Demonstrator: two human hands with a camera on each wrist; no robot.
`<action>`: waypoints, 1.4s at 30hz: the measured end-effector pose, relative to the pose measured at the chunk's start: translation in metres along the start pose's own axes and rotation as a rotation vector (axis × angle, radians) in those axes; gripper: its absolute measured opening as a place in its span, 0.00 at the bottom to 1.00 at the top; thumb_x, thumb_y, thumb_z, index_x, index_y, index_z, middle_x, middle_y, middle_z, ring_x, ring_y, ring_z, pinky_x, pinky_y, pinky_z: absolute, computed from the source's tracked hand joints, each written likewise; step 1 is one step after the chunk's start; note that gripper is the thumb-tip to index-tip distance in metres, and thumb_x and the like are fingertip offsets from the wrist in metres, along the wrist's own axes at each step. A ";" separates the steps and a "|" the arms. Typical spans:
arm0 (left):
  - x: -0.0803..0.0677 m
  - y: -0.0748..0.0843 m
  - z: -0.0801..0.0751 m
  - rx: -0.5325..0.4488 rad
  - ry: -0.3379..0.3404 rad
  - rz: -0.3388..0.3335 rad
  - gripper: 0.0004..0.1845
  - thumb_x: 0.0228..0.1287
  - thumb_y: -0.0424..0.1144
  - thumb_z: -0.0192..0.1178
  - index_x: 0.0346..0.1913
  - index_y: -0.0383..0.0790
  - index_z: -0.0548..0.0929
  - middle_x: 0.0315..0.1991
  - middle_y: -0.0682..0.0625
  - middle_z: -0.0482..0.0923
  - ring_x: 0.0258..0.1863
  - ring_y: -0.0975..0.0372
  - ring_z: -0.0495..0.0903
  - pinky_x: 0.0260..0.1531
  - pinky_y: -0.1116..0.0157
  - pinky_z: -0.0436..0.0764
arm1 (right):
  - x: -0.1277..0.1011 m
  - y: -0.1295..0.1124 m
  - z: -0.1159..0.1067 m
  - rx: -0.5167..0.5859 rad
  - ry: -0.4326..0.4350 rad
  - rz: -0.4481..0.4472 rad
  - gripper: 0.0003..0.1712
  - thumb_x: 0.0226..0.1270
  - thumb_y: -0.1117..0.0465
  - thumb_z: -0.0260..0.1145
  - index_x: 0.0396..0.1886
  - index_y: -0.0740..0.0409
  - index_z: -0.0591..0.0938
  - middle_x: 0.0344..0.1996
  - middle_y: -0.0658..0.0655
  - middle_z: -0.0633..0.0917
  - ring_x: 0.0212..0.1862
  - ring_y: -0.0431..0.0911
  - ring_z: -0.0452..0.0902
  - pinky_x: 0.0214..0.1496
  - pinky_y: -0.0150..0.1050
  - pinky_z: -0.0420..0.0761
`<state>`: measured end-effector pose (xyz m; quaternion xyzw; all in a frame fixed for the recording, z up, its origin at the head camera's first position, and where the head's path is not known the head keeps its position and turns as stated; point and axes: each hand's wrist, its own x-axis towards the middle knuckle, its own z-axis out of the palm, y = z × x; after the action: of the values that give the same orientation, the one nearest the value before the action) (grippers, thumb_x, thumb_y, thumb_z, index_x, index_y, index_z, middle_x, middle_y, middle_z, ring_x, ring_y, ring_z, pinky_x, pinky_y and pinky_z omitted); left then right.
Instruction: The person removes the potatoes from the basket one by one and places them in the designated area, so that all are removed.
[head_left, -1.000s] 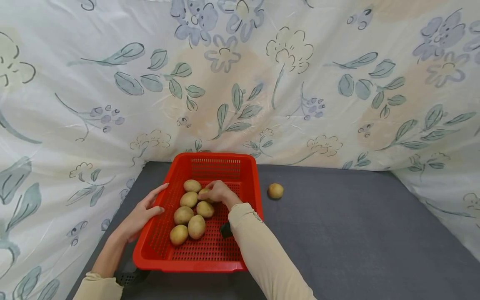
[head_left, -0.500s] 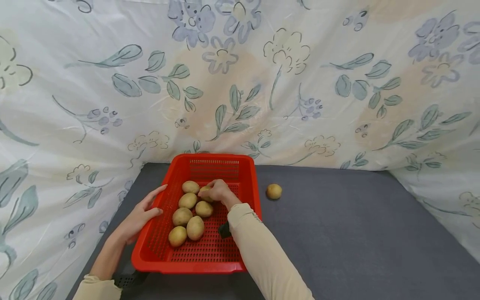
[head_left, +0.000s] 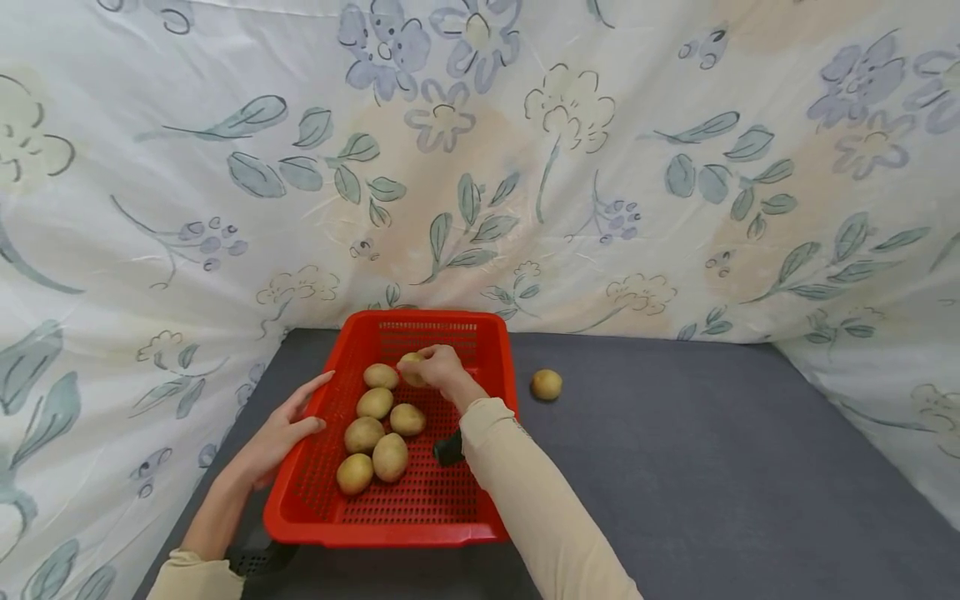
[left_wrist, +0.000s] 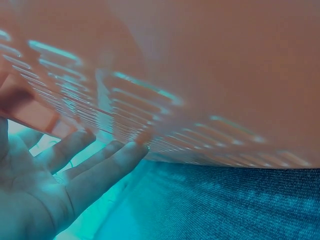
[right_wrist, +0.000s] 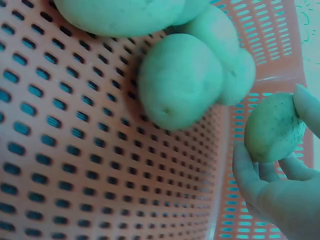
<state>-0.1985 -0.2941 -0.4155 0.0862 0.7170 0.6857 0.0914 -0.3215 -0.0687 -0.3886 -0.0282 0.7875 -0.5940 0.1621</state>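
right hand (head_left: 442, 369) is pinching 1 potato (head_left: 411, 368) btwn thumb and fingers (right_wrist: 306, 107), lifting it clear above the mesh floor of the red basket (head_left: 420, 517), toward the basket's far end. in the right wrist view the held potato (right_wrist: 274, 127) is sitting against the fingertips w/ the thumb underneath, not touching the others. 5 more potatoes are lying inside the basket on its left half: 1 at the back (head_left: 381, 377), 1 just nearer (head_left: 375, 403), 1 to its right (head_left: 408, 419), then 1 on the left (head_left: 363, 434), a long 1 (head_left: 391, 457) and 1 closest to the person (head_left: 354, 473); most are touching a neighbour. left hand (head_left: 281, 433) is lying flat against the outside of the basket's left wall, fingers straight and spread, thumb resting on the rim, gripping nothing; left wrist view is showing the fingers (left_wrist: 102, 167) pressing the slotted wall from outside. a black strap piece (head_left: 448, 451) is showing under the right sleeve (head_left: 525, 492). 1 loose potato (head_left: 546, 384) is sitting on the grey table (head_left: 712, 467) just right of the basket, apart from it. a floral cloth (head_left: 525, 167) is hanging behind and round both sides.
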 end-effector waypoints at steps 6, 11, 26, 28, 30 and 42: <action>-0.001 0.000 0.001 -0.011 -0.002 0.001 0.37 0.67 0.27 0.44 0.76 0.46 0.45 0.65 0.28 0.52 0.50 0.46 0.76 0.39 0.47 0.79 | 0.003 -0.016 -0.012 0.103 -0.042 0.003 0.26 0.59 0.61 0.70 0.55 0.68 0.75 0.42 0.59 0.78 0.40 0.49 0.77 0.49 0.44 0.78; 0.000 0.000 0.001 -0.016 0.000 0.002 0.37 0.68 0.27 0.44 0.76 0.46 0.45 0.66 0.29 0.52 0.50 0.47 0.76 0.39 0.47 0.79 | 0.002 -0.028 -0.026 0.187 -0.087 0.007 0.27 0.61 0.63 0.69 0.58 0.68 0.73 0.45 0.60 0.77 0.40 0.48 0.75 0.52 0.44 0.76; 0.001 -0.001 0.000 -0.009 -0.004 0.014 0.37 0.67 0.27 0.43 0.76 0.45 0.44 0.66 0.28 0.52 0.51 0.47 0.76 0.40 0.46 0.79 | 0.005 -0.047 -0.073 0.291 -0.094 0.022 0.27 0.66 0.62 0.64 0.63 0.66 0.72 0.44 0.57 0.76 0.47 0.49 0.73 0.56 0.43 0.72; 0.002 -0.001 0.000 -0.007 -0.001 0.014 0.37 0.67 0.27 0.43 0.76 0.45 0.44 0.66 0.28 0.52 0.51 0.47 0.76 0.40 0.46 0.79 | 0.006 -0.048 -0.079 0.298 -0.097 0.021 0.27 0.67 0.62 0.63 0.63 0.66 0.71 0.46 0.58 0.75 0.49 0.50 0.73 0.57 0.44 0.72; 0.002 -0.001 0.000 -0.006 -0.001 0.014 0.37 0.67 0.27 0.43 0.76 0.45 0.44 0.66 0.28 0.52 0.51 0.47 0.76 0.40 0.46 0.79 | 0.007 -0.048 -0.084 0.319 -0.102 0.018 0.27 0.68 0.63 0.62 0.64 0.66 0.70 0.50 0.60 0.74 0.52 0.51 0.72 0.59 0.45 0.70; 0.002 -0.002 -0.001 -0.008 -0.007 0.021 0.37 0.67 0.27 0.44 0.76 0.45 0.44 0.66 0.28 0.52 0.51 0.46 0.75 0.40 0.46 0.79 | 0.004 -0.039 -0.129 0.354 -0.095 0.037 0.31 0.70 0.61 0.59 0.69 0.65 0.64 0.52 0.57 0.70 0.44 0.44 0.70 0.54 0.38 0.71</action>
<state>-0.2006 -0.2944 -0.4180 0.0957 0.7129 0.6892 0.0873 -0.3681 0.0381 -0.3213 -0.0131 0.6625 -0.7182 0.2124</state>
